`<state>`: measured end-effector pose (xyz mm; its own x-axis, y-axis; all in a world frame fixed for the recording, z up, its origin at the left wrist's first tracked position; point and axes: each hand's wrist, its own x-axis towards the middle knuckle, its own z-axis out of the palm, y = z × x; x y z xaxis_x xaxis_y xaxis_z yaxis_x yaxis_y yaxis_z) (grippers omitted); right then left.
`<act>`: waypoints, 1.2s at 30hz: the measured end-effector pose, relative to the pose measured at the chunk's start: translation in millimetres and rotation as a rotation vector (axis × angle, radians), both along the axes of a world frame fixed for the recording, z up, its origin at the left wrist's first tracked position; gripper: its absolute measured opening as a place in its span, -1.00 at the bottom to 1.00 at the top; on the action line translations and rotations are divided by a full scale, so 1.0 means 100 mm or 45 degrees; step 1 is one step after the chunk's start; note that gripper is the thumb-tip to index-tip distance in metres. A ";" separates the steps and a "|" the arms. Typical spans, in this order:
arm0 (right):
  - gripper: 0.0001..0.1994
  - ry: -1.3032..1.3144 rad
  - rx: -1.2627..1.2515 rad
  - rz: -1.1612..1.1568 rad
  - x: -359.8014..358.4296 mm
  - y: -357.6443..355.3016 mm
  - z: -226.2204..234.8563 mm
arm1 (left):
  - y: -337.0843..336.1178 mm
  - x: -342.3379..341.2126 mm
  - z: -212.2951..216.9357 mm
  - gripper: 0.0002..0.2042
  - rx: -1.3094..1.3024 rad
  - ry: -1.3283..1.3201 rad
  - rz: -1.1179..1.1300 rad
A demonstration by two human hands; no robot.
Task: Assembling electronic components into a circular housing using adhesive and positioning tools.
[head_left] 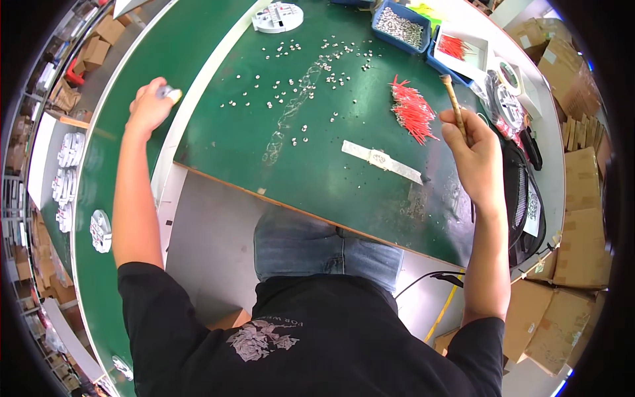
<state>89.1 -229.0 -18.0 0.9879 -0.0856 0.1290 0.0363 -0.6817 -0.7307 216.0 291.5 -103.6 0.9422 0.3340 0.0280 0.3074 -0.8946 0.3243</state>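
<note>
Fingers, right hand (pixel 476 155): wrapped round a tan stick (pixel 453 96), tilted, beside red pieces (pixel 413 114) on the desk (pixel 317 188); forearm (pixel 488 264) pointing forward. Fingers, left hand (pixel 145 111): curled about a small grey object (pixel 170 93), arm (pixel 135 212) extended beyond the white rail (pixel 211 65).

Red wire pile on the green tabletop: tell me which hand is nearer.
Right. The right hand is just right of the red wire pile; the left hand is far to its left, beyond the white rail.
</note>
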 end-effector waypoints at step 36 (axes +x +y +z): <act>-0.85 0.172 0.523 0.334 -0.32 0.83 0.23 | -2.48 -1.54 0.55 -0.56 -1.470 -0.705 -0.839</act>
<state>57.5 -145.5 4.8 0.9885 0.1509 0.0059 0.0542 -0.3177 -0.9467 61.7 43.5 -48.4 0.8887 -0.0617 0.4543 -0.4541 0.0187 0.8908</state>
